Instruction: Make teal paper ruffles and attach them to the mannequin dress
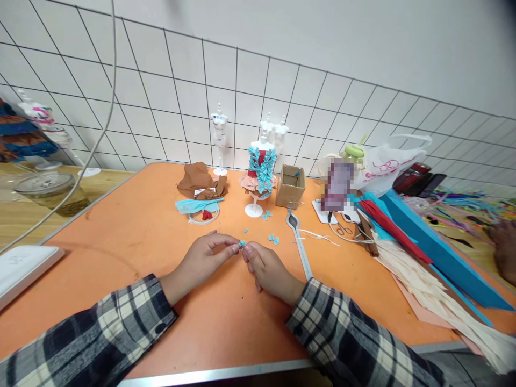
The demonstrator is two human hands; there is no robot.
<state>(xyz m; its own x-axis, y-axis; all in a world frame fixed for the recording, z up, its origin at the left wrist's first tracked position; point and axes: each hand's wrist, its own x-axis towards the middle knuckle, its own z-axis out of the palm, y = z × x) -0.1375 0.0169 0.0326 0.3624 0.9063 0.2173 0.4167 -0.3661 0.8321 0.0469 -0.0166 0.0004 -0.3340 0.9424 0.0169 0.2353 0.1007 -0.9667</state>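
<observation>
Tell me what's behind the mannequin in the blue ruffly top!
Two white mannequins peek out behind the dressed mannequin; their tops show, but their lower parts are mostly covered.

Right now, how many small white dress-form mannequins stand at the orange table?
4: the front mannequin in red, pink and blue trimmings; a lone mannequin left of it; a partly hidden mannequin and another partly hidden mannequin behind it. More may be hidden there.

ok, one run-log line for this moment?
left hand: pinching blue piece | right hand: beside it, contact unclear | dressed mannequin: upright ahead | loose bows: on table
</observation>
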